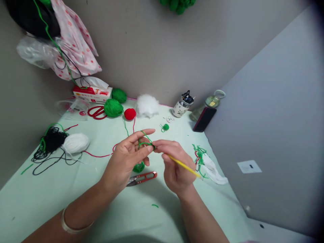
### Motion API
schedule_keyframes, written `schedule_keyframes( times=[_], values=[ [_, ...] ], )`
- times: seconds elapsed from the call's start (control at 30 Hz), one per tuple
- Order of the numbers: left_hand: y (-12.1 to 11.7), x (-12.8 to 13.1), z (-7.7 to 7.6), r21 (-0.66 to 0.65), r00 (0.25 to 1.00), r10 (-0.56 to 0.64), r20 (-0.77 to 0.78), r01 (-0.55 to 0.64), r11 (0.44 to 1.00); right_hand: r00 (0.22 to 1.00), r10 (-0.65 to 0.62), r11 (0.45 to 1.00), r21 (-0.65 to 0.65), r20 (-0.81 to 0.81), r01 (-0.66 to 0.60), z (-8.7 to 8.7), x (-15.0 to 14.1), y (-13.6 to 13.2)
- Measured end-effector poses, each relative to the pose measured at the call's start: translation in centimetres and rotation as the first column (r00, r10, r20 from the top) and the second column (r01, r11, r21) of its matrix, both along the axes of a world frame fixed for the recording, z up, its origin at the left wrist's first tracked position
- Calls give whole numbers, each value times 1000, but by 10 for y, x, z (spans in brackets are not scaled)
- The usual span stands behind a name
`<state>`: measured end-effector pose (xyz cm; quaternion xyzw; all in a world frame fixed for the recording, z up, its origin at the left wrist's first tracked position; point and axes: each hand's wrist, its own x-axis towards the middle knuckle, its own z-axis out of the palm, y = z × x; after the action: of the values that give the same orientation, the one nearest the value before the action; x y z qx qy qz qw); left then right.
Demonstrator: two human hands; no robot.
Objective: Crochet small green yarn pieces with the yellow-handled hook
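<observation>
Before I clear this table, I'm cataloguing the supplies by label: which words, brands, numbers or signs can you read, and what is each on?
None reads clearly enough to quote.
Red-and-white box: a row of characters and smaller print, too blurred to read.
Clear plastic packet: red print, too blurred to read.
Jar of dark items: dark markings on its pale side, too small to read.

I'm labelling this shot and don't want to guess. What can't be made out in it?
Head view, hidden: the yellow tool's far end, behind the right hand's fingers.
Head view, hidden: part of the green bundle, behind the left hand.
Head view, cut off: the green hanging thing, by the top edge.
Head view, too small: fine print on the box.
</observation>
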<state>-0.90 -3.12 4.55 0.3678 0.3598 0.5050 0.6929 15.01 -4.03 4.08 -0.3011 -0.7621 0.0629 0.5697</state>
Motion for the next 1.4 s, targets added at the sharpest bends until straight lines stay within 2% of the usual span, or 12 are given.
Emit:
schedule_keyframes(
  times=[0.1,0.3,0.43,0.53,0.6,0.67,0.77,0.93,1.2,1.3,1.37,1.4],
  values=[
    [0,-1,1,22,1000,-6,-27,6,1000,986,28,993,-111,-163,-46,1,-1,0],
    [0,-4,4,-21,1000,-7,-29,6,1000,950,-28,968,-244,-311,-51,4,-5,-4],
    [3,-5,5,-92,994,-35,101,44,995,868,-23,882,-418,-495,-215,6,-7,-1],
    [4,-4,6,-142,980,-32,197,61,988,832,12,849,-434,-555,-302,4,-8,1],
    [4,-3,6,-154,977,-22,210,55,987,880,15,898,-380,-475,-221,1,-8,1],
    [4,-2,5,-132,984,-20,175,44,990,955,9,960,-265,-298,-92,-2,-8,0],
    [4,-1,0,-51,999,32,36,-30,998,999,-42,993,-111,-8,40,-5,-7,-1],
    [9,-3,-9,91,980,127,-152,-114,989,961,-162,987,46,223,155,-9,-5,-1],
    [13,-3,-2,87,961,189,-201,-174,981,851,-269,960,192,451,202,-2,-6,0],
    [14,-4,-1,18,986,139,-89,-137,990,951,-120,993,54,286,109,-2,-6,0],
    [13,-5,0,-66,997,65,33,-63,996,1000,-2,987,-162,11,4,-2,-6,0],
    [13,-6,0,-108,995,24,93,-14,994,988,34,958,-278,-151,-76,-1,-7,1]
  ],
)
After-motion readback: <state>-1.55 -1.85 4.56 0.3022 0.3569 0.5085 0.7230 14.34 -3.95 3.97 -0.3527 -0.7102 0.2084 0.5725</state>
